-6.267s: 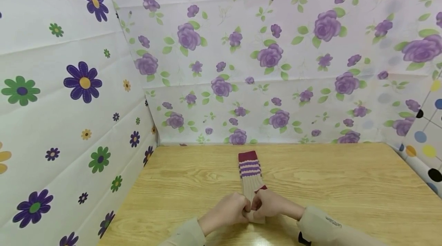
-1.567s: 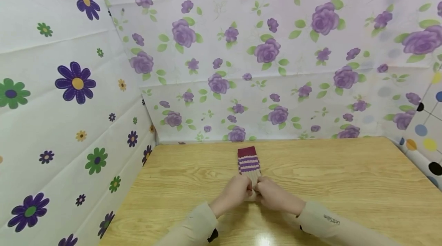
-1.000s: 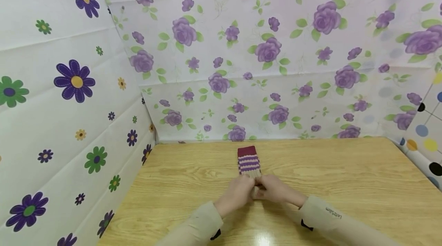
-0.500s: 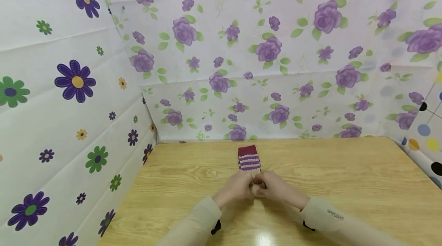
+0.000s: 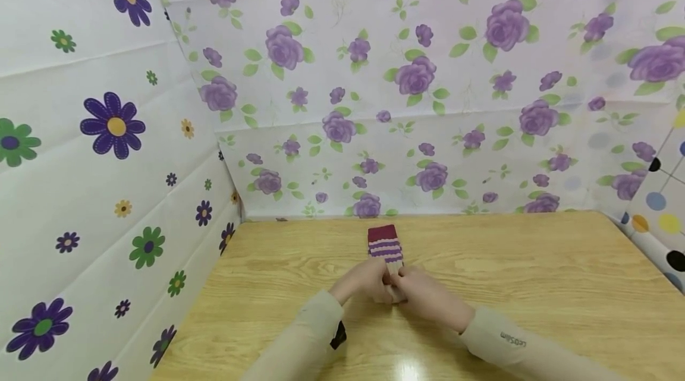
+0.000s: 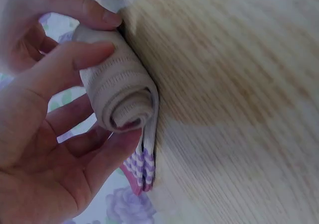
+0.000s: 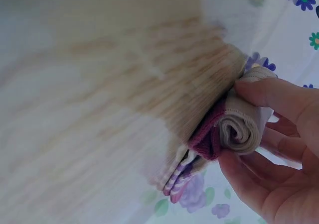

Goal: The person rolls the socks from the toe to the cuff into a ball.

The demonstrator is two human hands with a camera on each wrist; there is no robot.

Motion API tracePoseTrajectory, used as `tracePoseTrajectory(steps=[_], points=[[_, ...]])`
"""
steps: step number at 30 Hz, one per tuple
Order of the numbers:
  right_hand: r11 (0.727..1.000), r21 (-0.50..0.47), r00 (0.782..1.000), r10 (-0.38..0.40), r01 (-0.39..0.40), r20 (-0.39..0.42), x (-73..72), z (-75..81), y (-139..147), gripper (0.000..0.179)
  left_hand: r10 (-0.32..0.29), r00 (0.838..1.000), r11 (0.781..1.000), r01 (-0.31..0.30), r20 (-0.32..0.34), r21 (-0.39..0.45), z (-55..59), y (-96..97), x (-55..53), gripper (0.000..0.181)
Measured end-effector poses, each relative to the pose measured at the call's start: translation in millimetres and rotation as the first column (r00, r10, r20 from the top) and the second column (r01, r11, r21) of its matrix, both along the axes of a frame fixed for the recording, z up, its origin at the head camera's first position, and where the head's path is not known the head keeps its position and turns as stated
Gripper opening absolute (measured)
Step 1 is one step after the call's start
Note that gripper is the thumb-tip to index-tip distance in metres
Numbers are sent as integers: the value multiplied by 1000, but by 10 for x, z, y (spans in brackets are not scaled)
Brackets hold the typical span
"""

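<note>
A pair of beige socks with purple stripes and maroon cuffs lies on the wooden table, its toe end rolled into a spiral. My left hand grips the left side of the roll, thumb and fingertips curled round it; the left wrist view shows the coiled sock roll between them. From the other side my right hand holds the roll the same way, and a maroon heel patch shows beside the coil in the right wrist view. The striped cuffs stretch flat toward the back of the table.
The wooden table spreads out on both sides of the socks. A white wall cover with purple roses stands at its back edge, with a daisy-print cover on the left and a dotted one on the right.
Over these seconds the toe end has been rolled up toward the cuffs, and both hands have moved forward with it. Less of the beige part lies flat now; the cuffs stay in place.
</note>
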State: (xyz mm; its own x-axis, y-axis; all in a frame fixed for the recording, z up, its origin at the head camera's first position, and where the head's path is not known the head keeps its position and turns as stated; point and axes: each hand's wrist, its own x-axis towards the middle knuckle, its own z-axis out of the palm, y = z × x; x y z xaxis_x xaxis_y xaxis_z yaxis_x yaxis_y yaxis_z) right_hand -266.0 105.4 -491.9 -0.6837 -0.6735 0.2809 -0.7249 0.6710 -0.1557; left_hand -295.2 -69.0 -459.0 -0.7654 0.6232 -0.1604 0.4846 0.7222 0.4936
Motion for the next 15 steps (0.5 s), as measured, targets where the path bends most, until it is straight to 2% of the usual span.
tracePoseTrajectory(steps=[3, 7, 11, 15], points=[[1000, 11, 999, -4, 4, 35, -1, 4, -15, 24, 0, 999, 1000, 0, 39, -9, -1, -16, -37, 47], [999, -44, 995, 6, -2, 95, -24, 10, -16, 19, -6, 998, 1000, 6, 64, 6, 1, -36, -62, 46], [994, -109, 986, 28, -10, 167, -65, 55, -5, 18, -17, 997, 999, 14, 70, 48, -7, -64, -63, 50], [994, -107, 976, 41, -18, 216, -89, 108, 16, 16, -11, 998, 996, 7, 55, 88, -47, -107, -58, 45]])
